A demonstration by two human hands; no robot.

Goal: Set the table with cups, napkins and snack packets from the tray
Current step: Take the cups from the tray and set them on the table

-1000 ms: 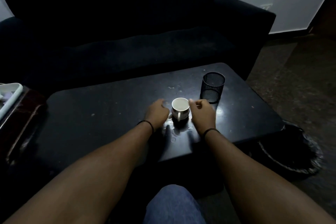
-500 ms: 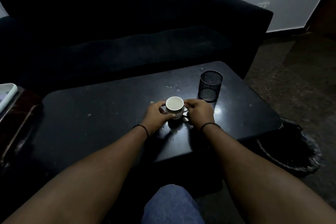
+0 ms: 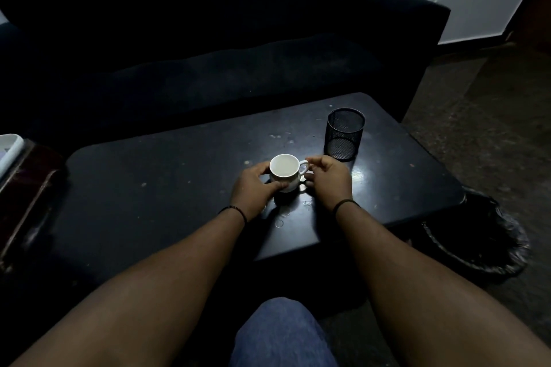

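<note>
At frame centre the white cup [image 3: 284, 172] stands on the dark worktop [image 3: 149, 188]; left hand [image 3: 253, 188] fingers cup its body, right hand [image 3: 329, 177] fingers pinch the handle, probably squaring its position.

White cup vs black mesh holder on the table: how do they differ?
The white cup is solid, glossy and squat with a side handle; the black mesh holder is see-through wire, taller and handleless. The cup is held between the left hand and right hand; the holder stands untouched behind the right hand. Both stand upright, look empty, and sit on the dark table.
</note>
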